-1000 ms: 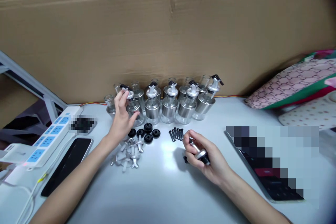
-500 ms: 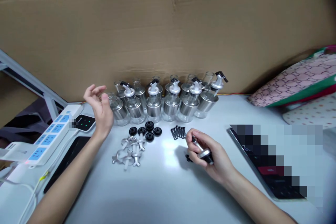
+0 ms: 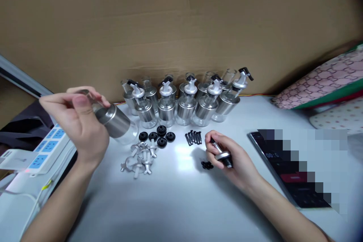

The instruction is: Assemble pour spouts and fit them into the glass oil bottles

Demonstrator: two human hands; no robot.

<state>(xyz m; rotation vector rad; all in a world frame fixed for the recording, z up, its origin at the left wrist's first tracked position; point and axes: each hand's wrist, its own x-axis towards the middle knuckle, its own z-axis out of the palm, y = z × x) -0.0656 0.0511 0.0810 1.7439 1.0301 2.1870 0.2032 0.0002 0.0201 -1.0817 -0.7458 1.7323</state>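
Observation:
My left hand (image 3: pixel 82 121) is closed round the neck of a glass bottle with a steel sleeve (image 3: pixel 115 120), which tilts towards me at the left end of the bottle rows. In my right hand (image 3: pixel 234 159) is a pour spout (image 3: pixel 223 155), silver with a black stopper end, pinched between thumb and fingers above the table. Just left of that hand lie several small black pieces (image 3: pixel 207 165) and a row of black levers (image 3: pixel 193 137). Black ribbed stoppers (image 3: pixel 162 142) sit in a cluster near the middle, with a pile of silver spout parts (image 3: pixel 141 159) in front of them.
Several sleeved bottles (image 3: pixel 186 111) stand in rows against the cardboard wall (image 3: pixel 170 26), the front ones with spouts fitted. A power strip (image 3: pixel 39 160) with cables lies at left. A phone (image 3: pixel 286 170) rests at right, and patterned fabric bags (image 3: pixel 317 79) stand behind it.
My left hand has closed on the leftmost bottle and drawn it back, tilted, towards me. The right hand still holds the pour spout in about the same place. The view has shifted slightly.

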